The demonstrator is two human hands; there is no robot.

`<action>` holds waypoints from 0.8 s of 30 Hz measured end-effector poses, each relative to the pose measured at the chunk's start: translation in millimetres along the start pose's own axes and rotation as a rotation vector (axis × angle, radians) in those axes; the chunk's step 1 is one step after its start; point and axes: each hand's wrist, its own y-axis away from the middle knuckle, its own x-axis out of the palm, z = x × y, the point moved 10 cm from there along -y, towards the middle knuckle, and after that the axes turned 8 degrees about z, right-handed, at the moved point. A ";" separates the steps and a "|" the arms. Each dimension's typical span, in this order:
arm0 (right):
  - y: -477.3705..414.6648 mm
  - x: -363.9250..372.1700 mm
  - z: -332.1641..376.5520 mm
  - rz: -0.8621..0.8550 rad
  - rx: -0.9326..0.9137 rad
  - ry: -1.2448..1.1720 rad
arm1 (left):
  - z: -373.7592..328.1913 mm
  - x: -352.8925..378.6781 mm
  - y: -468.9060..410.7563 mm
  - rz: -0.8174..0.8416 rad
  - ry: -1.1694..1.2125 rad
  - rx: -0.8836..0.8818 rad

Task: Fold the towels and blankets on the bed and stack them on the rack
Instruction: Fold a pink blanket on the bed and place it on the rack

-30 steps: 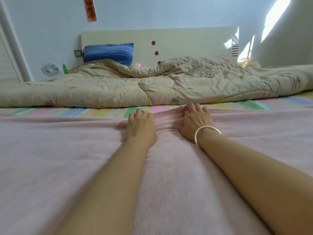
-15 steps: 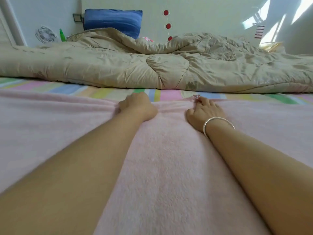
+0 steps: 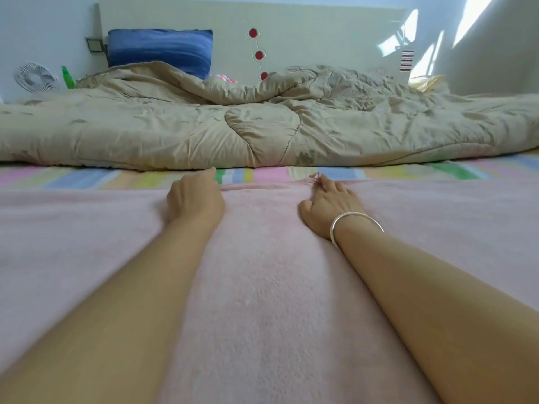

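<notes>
A pale pink blanket (image 3: pixel 262 287) lies spread flat over the near part of the bed and fills the lower view. Both my arms reach forward across it. My left hand (image 3: pixel 195 198) rests at the blanket's far edge with its fingers curled over the hem. About a hand's width to the right, my right hand (image 3: pixel 329 207), with a silver bangle on the wrist, pinches the same far edge between its fingertips. Beyond the edge lies a rumpled tan quilt (image 3: pixel 262 126). No rack is in view.
A striped pastel sheet (image 3: pixel 87 177) shows between the pink blanket and the quilt. A blue pillow (image 3: pixel 160 51) leans on the cream headboard (image 3: pixel 320 36). A small white fan (image 3: pixel 35 77) and a green bottle (image 3: pixel 67 77) stand at the far left.
My hands have spread apart along the blanket's far edge, and their flat fingers have curled onto the hem. The view has dropped lower and closer to the bed.
</notes>
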 end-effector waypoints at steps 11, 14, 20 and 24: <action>47.2 -13.9 205.2 0.015 -0.242 -0.062 | 183.7 -41.4 31.4 0.407 -0.310 -0.032; 45.5 8.3 289.1 0.173 -0.294 0.014 | 228.7 -34.6 18.1 0.455 -0.216 -0.053; 26.9 21.3 296.0 0.197 -0.149 -0.017 | 212.0 -45.0 13.1 0.236 -0.315 0.001; 73.8 -1.8 275.7 0.096 -0.274 -0.398 | 146.0 -107.5 64.3 -0.274 -0.209 0.337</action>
